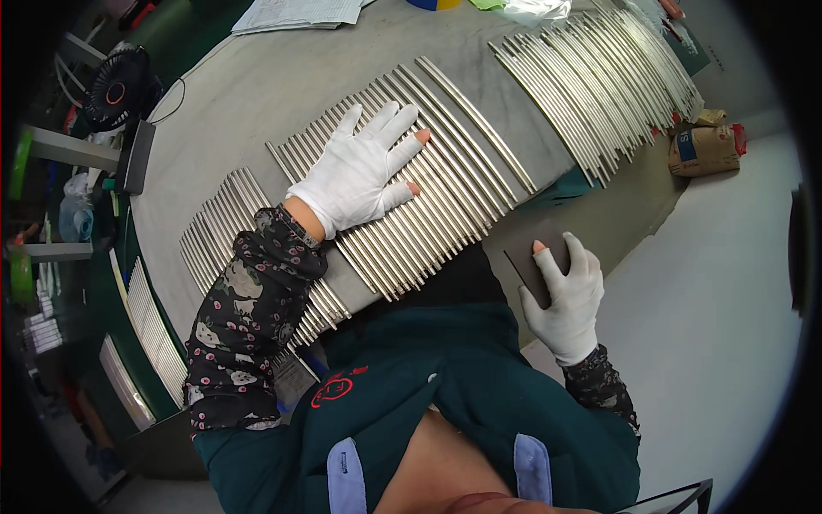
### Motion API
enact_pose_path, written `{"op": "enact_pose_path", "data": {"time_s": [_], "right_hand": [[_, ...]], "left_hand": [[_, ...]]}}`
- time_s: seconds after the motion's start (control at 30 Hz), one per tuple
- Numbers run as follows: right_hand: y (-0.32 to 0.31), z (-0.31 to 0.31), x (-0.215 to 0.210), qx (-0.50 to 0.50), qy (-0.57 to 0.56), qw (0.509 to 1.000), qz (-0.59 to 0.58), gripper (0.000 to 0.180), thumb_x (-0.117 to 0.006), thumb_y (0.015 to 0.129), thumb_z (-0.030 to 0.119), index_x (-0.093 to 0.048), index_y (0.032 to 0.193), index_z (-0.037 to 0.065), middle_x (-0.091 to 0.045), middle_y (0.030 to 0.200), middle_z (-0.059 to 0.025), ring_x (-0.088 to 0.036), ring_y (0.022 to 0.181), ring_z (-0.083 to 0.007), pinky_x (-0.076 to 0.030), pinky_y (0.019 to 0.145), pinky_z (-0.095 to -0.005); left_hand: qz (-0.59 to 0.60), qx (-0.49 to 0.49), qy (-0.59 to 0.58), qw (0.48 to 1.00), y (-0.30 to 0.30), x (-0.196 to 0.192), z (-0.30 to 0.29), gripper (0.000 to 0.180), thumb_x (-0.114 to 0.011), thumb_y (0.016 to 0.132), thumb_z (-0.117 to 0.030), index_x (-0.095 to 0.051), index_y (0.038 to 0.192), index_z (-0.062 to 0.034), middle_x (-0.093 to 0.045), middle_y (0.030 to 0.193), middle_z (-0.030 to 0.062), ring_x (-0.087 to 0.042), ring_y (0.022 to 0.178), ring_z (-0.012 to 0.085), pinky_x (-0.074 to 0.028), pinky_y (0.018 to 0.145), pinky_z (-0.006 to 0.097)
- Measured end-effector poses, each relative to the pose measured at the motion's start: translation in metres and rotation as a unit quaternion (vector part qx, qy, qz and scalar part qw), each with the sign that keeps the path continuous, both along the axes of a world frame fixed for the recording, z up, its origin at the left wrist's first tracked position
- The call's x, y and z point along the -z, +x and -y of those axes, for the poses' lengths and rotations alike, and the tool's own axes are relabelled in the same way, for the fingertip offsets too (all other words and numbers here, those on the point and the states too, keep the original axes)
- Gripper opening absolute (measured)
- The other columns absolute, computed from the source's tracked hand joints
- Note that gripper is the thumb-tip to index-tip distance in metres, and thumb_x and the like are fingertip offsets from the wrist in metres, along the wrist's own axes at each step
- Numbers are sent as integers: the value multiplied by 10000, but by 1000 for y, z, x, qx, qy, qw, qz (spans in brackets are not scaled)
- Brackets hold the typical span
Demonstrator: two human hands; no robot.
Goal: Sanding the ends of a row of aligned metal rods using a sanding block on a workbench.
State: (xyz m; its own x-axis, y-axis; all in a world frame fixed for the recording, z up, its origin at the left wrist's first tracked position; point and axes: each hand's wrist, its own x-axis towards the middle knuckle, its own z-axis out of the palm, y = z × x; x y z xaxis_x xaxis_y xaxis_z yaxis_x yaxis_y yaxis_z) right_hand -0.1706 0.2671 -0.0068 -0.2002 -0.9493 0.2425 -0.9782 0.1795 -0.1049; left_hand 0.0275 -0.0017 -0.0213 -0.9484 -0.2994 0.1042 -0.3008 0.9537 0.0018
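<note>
My left hand (353, 176), in a white glove with bare thumb and finger tips, lies flat with its fingers spread. Under it is the middle group of shiny metal rods (437, 227), laid side by side on a grey table (205, 111). One or two rods (479, 124) lie slightly apart on that group's right. My right hand (569, 301), gloved the same way, is off the table's front edge. It grips a thin dark grey-brown sheet (524, 264), which looks like sandpaper, between thumb and fingers. The sheet touches no rod.
Another group of rods (599, 90) lies at the far right of the table, and one more (218, 227) at the left. Papers (295, 13) rest at the back edge. A black fan (118, 90) stands at the left; a brown paper bag (706, 152) sits at the right.
</note>
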Motion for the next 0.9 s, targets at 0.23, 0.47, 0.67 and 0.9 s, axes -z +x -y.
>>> {"op": "enact_pose_path", "data": {"time_s": [0.23,0.47,0.67,0.9], "right_hand": [[6,9,-6,-30,-30,998,46,647,-812,597,197,-604,1209,172,-467,1310,-209,-500,1092,-347,-428,839,-419],[10,23,4,-55,-62,995,57,658,-811,598,202,-597,1219,177,-479,1299,-212,-500,1082,-343,-431,827,-420],[-2,17,-3,-30,-74,994,74,663,-812,598,202,-595,1223,165,-469,1308,-210,-501,1084,-357,-441,871,-441],[2,34,-6,-28,-91,992,85,669,-792,626,146,-570,1258,132,-487,1284,-201,-507,1084,-377,-441,914,-465]], "left_hand": [[-5,-1,-6,1000,1,-2,-1,660,-495,923,-476,-414,1439,-73,-329,1522,175,-312,1405,350,-235,1136,563],[7,-4,-4,1000,-1,-2,-2,659,-482,930,-481,-406,1443,-76,-330,1522,177,-306,1409,358,-226,1141,566],[9,-7,4,1000,-4,-5,-1,658,-497,921,-474,-411,1442,-81,-330,1522,177,-300,1412,361,-225,1142,567],[-4,0,7,1000,1,-3,-2,672,-498,914,-489,-415,1443,-83,-326,1525,185,-302,1410,369,-224,1140,570]]}}
